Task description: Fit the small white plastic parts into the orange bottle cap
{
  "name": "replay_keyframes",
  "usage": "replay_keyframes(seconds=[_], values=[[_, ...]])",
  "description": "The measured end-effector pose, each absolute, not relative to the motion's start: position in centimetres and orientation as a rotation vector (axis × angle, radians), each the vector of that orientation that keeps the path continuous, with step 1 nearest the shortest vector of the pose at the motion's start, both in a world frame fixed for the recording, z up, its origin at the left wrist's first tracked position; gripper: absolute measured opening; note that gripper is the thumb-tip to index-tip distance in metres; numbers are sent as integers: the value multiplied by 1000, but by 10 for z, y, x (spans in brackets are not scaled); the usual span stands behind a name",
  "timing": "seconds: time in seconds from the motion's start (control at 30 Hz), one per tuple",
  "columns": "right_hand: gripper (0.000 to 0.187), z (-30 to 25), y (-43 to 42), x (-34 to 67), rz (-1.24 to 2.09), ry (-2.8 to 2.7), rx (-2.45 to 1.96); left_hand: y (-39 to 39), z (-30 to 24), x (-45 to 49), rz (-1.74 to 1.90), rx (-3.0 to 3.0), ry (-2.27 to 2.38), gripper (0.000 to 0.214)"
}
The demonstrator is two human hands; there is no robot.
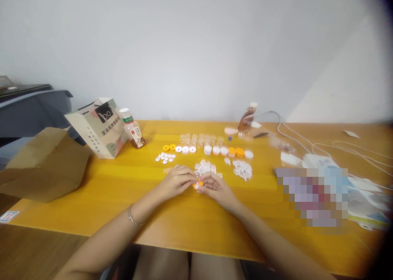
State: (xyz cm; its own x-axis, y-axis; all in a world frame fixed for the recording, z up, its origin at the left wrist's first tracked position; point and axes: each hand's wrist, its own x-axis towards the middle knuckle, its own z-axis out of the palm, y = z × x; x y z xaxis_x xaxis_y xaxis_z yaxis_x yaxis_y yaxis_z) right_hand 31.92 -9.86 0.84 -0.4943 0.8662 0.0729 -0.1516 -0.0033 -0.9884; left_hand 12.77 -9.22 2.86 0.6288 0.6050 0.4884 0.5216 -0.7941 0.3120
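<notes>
My left hand [178, 181] and my right hand [215, 186] meet over the near middle of the table. Between their fingertips is a small orange round cap [201, 182] with something white on it, partly hidden by the fingers. Both hands are closed in a pinch on it. Just beyond them lies a heap of white openwork plastic pieces [203, 166], with a second heap of white pieces [243, 169] to its right. Small white round parts [166, 157] are scattered past my left hand. Farther back, white discs [185, 150] and orange discs [236, 152] form a row.
Clear small cups [201, 141] stand behind the discs. A paper bag [106, 128], a bottle [132, 128] and a brown cardboard piece [46, 165] occupy the left. At the right are a tea-coloured bottle [246, 119], white cables [307, 141], a blurred-out flat item [310, 198] and plastic packaging [365, 202].
</notes>
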Motion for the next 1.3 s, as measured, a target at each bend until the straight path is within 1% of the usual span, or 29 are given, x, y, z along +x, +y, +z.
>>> replay_keyframes(seconds=[0.4,0.8,1.0,1.1,1.23,1.3], values=[[21,10,-100,319,1617,-1475,-811,-93,27,128,996,2356,818,21],[19,13,-103,322,1596,-1435,-791,-99,38,120,851,2547,707,33],[19,14,-103,323,1611,-1438,-797,-100,36,122,842,2510,718,36],[21,14,-102,323,1616,-1425,-778,-100,36,124,875,2464,756,36],[32,11,-100,323,1609,-1416,-761,-99,31,126,910,2446,854,38],[33,9,-98,323,1593,-1419,-774,-98,27,127,932,2447,924,39]])
